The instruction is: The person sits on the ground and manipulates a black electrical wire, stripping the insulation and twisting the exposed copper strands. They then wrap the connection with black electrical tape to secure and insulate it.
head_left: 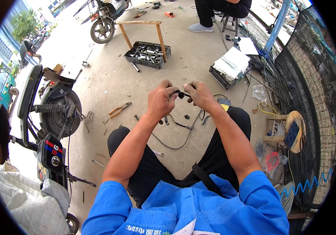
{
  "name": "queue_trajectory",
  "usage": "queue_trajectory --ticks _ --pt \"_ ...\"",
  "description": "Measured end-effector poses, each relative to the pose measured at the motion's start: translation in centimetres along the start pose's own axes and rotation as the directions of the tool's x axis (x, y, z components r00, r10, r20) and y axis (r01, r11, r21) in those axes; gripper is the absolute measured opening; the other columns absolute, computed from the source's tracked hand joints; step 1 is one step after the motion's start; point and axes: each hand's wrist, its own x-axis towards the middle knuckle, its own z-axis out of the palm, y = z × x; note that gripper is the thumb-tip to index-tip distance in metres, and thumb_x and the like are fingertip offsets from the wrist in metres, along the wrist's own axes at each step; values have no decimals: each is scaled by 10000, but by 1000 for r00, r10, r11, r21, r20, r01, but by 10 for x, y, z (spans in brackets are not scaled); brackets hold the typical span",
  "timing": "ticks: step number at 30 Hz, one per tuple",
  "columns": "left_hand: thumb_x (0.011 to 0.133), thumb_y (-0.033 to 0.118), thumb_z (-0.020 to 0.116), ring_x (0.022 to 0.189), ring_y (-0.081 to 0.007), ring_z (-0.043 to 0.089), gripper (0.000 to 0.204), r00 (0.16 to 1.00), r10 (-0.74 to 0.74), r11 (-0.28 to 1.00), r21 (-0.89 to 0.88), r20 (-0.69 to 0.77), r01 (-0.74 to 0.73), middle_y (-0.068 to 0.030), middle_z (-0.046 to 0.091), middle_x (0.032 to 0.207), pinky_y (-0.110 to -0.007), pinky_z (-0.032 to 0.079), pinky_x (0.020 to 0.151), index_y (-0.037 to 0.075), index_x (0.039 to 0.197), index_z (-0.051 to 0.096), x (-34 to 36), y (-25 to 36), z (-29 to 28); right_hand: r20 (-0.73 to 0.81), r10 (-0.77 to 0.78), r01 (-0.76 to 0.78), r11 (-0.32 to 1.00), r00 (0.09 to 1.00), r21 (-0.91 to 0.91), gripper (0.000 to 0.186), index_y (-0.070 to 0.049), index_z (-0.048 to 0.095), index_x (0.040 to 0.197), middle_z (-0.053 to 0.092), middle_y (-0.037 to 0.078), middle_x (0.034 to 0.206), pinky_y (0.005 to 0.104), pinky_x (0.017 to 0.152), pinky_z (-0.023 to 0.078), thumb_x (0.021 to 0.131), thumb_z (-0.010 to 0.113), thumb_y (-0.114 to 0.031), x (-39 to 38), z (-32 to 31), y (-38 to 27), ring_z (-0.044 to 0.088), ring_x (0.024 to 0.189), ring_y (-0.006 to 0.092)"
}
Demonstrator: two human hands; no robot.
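My left hand (161, 100) and my right hand (201, 96) meet in front of me above the ground, fingers pinched. Between them is a small black cable piece (181, 94), gripped from both sides; its exact kind is too small to make out. A thin black cable (177, 148) loops over the ground below, between my knees. Short black cable pieces (181, 124) and a small black part (187, 116) lie by it. Left of my hands, orange-handled pliers (119, 110) rest on the ground with their jaws to the upper right.
A black crate of sockets and metal tools (128, 58) with a wooden frame handle stands ahead. Papers (231, 62) top another crate at right. A partly dismantled scooter (60, 113) is on my left. A wooden stool (296, 131) stands right. Ahead, another person (205, 15) sits.
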Motion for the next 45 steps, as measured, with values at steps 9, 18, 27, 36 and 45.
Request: queue_trajectory --ticks 9,18,27,36,45 --pt "849 90 686 740 -171 621 164 945 -265 897 -309 194 315 -47 674 782 -322 474 679 9 975 754 2 -28 5 114 -324 343 899 939 -271 358 14 645 1078 681 208 979 419 834 522 756 729 -120 -4 -7 7 671 927 341" --pt "913 171 643 576 -57 458 219 833 -361 703 -465 418 538 31 542 632 -249 358 524 -15 941 756 8 -18 -5 70 -639 630 727 766 -273 311 -91 692 1046 652 96 1097 398 845 534 747 724 -11 -16 2 -3 654 1000 290" --pt "958 195 613 507 -32 341 241 748 -443 493 -564 494 663 61 476 620 -236 238 455 2 857 715 13 -12 -9 -147 -731 721 682 666 -127 294 -17 732 967 691 116 982 331 746 557 746 593 118 -8 10 6 691 859 277" --pt "926 180 644 523 -40 389 225 760 -465 562 -511 455 650 41 512 617 -234 265 471 -10 833 720 15 -14 -7 -239 -719 730 681 653 -57 235 30 711 928 694 125 992 315 756 559 767 585 145 -13 10 -1 703 866 241" --pt "889 128 664 577 -71 434 180 819 -363 717 -428 445 551 31 529 625 -280 342 525 -19 921 761 10 -13 0 -379 -629 616 768 679 -172 118 26 652 912 687 181 900 363 668 528 832 589 86 -5 10 1 686 790 295"
